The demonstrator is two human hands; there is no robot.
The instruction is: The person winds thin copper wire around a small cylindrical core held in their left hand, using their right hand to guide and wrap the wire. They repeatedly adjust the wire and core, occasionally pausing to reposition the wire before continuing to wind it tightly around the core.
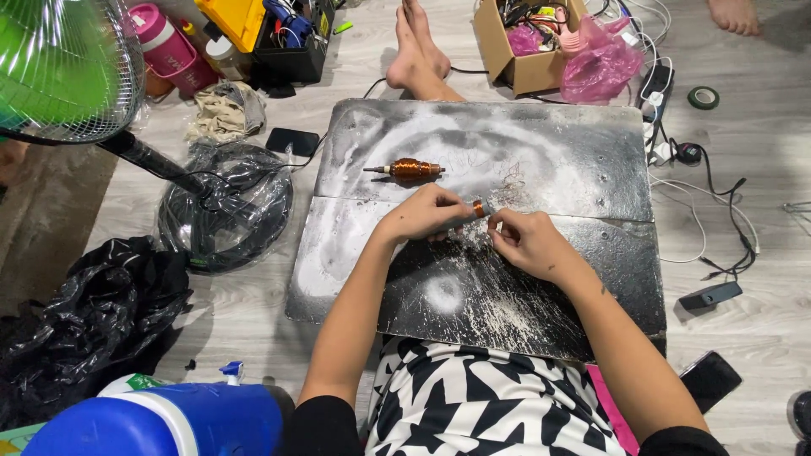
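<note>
My left hand [425, 214] grips a small motor rotor with copper winding [479, 209] over the middle of a scratched dark board [549, 160] on the floor. My right hand [525, 241] pinches at the rotor's right end, fingers closed on it or on fine wire; which one is too small to tell. A second copper-wound rotor on a shaft [407, 169] lies on the board just beyond my left hand, untouched.
Another person's bare feet [418, 51] rest at the board's far edge. A cardboard box [524, 38] and pink bag [601, 61] sit far right, cables [710, 203] to the right. A fan base [224, 203] and black bags [84, 312] lie left, a phone [710, 380] near right.
</note>
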